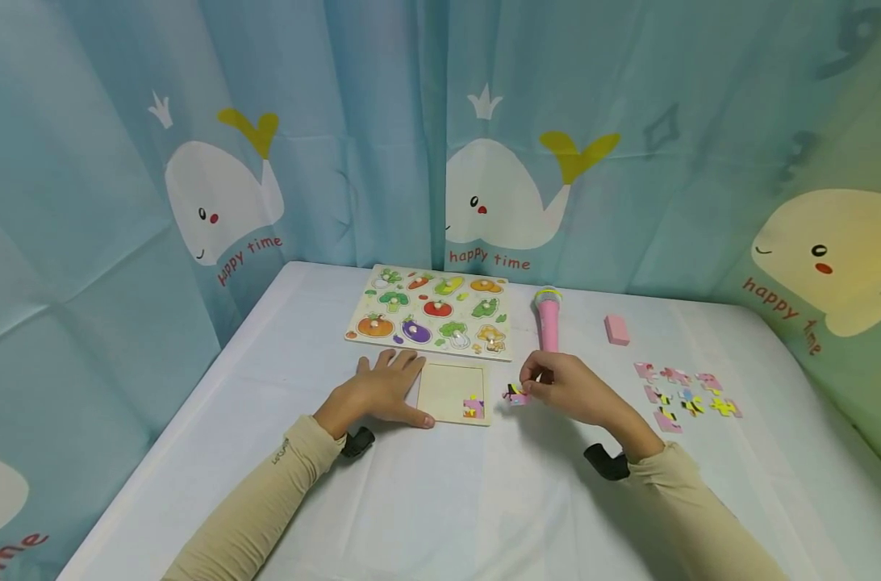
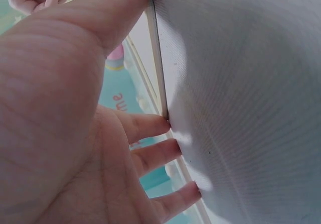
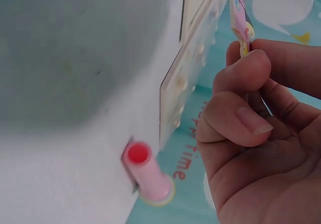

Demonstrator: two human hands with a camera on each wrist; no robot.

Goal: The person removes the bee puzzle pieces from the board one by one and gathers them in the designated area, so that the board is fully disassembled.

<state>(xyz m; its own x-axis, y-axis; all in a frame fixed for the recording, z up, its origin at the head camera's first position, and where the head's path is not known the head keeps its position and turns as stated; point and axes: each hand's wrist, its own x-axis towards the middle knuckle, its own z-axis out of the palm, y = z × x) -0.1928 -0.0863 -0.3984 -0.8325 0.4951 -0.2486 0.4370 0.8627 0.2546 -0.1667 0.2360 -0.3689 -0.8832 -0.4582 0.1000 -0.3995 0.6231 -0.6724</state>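
A square wooden puzzle tray (image 1: 451, 393) lies on the table with one pink-and-yellow jigsaw piece (image 1: 473, 407) in its lower right corner. My left hand (image 1: 385, 393) rests at the tray's left side, fingers spread and fairly straight, thumb by the lower edge. In the left wrist view its fingertips touch the tabletop beside the tray edge. Just right of the tray, my right hand (image 1: 567, 387) pinches a pink jigsaw piece (image 1: 515, 394) with black and yellow on it. The right wrist view shows that piece (image 3: 241, 20) held between thumb and index finger, above the table.
Several loose jigsaw pieces (image 1: 691, 402) lie at the right. Behind the tray is a vegetable peg puzzle board (image 1: 432, 313). A pink toy microphone (image 1: 549, 319) lies behind my right hand, and a pink block (image 1: 617, 330) stands further right. A whale-printed curtain (image 1: 382, 177) hangs behind the table.
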